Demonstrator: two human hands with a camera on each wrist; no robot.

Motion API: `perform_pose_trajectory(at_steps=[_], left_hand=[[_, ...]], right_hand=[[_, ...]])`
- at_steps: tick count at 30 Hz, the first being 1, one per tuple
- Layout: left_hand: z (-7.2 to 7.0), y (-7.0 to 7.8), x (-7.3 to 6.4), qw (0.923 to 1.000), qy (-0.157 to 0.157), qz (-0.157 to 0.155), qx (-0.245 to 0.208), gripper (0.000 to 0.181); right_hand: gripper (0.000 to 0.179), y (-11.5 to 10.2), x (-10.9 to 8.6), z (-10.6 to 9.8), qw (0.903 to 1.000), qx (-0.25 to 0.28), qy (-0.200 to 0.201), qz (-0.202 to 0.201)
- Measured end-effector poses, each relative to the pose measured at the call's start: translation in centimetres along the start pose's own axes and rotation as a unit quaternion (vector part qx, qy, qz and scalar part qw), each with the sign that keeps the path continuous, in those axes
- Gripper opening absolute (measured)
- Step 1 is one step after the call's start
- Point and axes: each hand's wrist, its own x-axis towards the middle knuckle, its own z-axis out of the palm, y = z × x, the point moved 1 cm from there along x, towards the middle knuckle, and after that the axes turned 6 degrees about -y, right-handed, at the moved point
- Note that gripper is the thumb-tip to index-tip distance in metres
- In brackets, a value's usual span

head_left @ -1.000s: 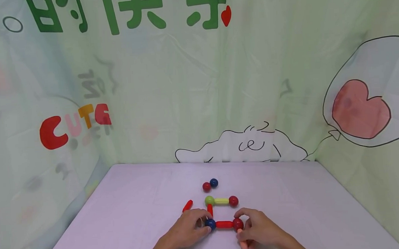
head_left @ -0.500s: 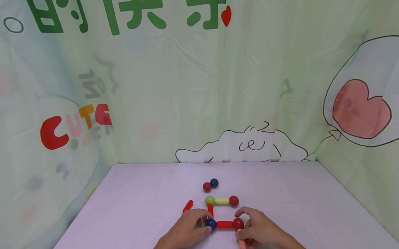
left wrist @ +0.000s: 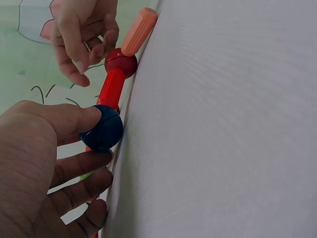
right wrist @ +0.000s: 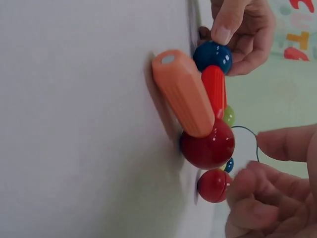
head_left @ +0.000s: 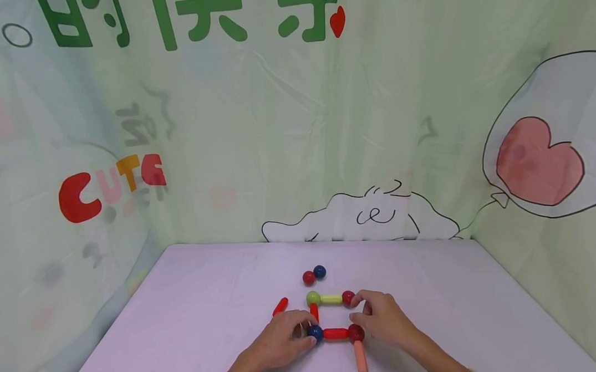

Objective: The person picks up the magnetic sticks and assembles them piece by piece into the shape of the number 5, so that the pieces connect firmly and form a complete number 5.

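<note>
My left hand (head_left: 281, 342) pinches a blue magnetic ball (head_left: 315, 334) between thumb and fingers. A red magnetic rod (head_left: 336, 333) joins that ball to a dark red ball (head_left: 356, 333), from which an orange rod (head_left: 361, 358) points toward me. Another red rod (head_left: 314, 312), partly hidden by my left fingers, runs from the blue ball to a green ball (head_left: 313, 298). A yellow rod (head_left: 331, 299) links the green ball to a far red ball (head_left: 348, 298). My right hand (head_left: 388, 322) holds nothing, its fingertips beside the far red ball; whether they touch it I cannot tell.
A loose red ball (head_left: 308, 277) and a blue ball (head_left: 319, 272) sit together farther back. Left of the joined pieces lies a single red rod (head_left: 280, 306). The pale table (head_left: 222, 283) ends at a printed curtain (head_left: 217, 156) behind and at both sides.
My right hand has let go of the orange rod, which stays on the dark red ball, and has moved away from me to the far red ball. My left hand keeps its place.
</note>
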Motion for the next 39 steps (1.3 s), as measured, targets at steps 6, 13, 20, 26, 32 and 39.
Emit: perform_pose_trajectory(at_steps=[6,13,20,26,32,39], left_hand=[[0.0,-0.4,0.0,0.9999,0.001,0.002,-0.011,0.027],[-0.1,-0.8,0.0,0.9997,0.007,0.011,-0.019,0.026],[-0.1,-1.1,0.2,0.9994,0.01,0.02,-0.025,0.026],[0.2,-1.0,0.3,0.9992,0.003,0.027,-0.029,0.026],[0.3,-0.9,0.4,0.9992,0.006,0.028,-0.026,0.027],[0.3,-0.9,0.3,0.9993,0.006,0.02,-0.031,0.026]], right_hand=[[0.013,-1.2,2.2,-0.1,0.9966,-0.002,0.065,-0.051],[0.022,-2.8,6.1,0.6,0.992,-0.054,0.055,-0.1],[0.043,-2.8,9.2,1.5,0.9822,-0.166,-0.001,-0.089],[0.056,-2.5,10.0,1.8,0.9726,-0.21,-0.042,-0.09],[0.052,-2.0,10.5,1.7,0.972,-0.216,-0.061,-0.07],[0.039,-0.9,11.3,1.7,0.9799,-0.19,-0.053,-0.027]])
